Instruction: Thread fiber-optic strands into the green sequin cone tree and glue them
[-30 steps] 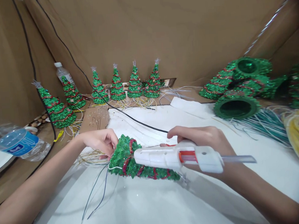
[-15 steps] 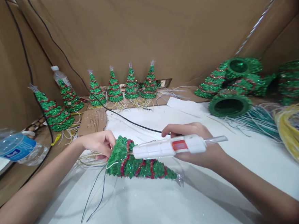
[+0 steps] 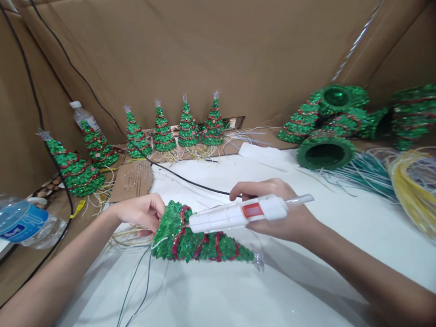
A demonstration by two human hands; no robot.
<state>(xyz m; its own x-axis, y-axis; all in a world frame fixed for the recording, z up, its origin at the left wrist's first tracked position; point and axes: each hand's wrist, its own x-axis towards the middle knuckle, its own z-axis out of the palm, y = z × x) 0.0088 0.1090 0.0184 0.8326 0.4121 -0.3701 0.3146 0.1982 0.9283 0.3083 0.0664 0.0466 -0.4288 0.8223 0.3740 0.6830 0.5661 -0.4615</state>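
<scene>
A glittery green miniature Christmas tree [image 3: 201,239] with red garlands lies sideways above the white surface, its clear star to the right. My left hand [image 3: 145,213] grips the tree at its wide base, fingertips partly hidden behind it. Thin wires [image 3: 139,288] trail out from that base. Wrapped round a white hot glue gun [image 3: 222,217] is my right hand [image 3: 281,214]; a clear glue stick [image 3: 300,200] sticks out of the gun's back. The gun's nozzle is at the tree's side near the base, and I cannot tell whether it touches.
Several upright trees [image 3: 187,128] line the back edge, with more trees [image 3: 69,169] at the left. Hollow tree shells [image 3: 327,153] and wire bundles [image 3: 417,189] lie at the right. A black cable [image 3: 181,176] crosses the table; a water bottle [image 3: 24,224] lies at left.
The whole view has shifted slightly left. Both hands keep hold of the tree and glue gun; the gun sits at a slightly steeper tilt, its nozzle still by the tree's side.
</scene>
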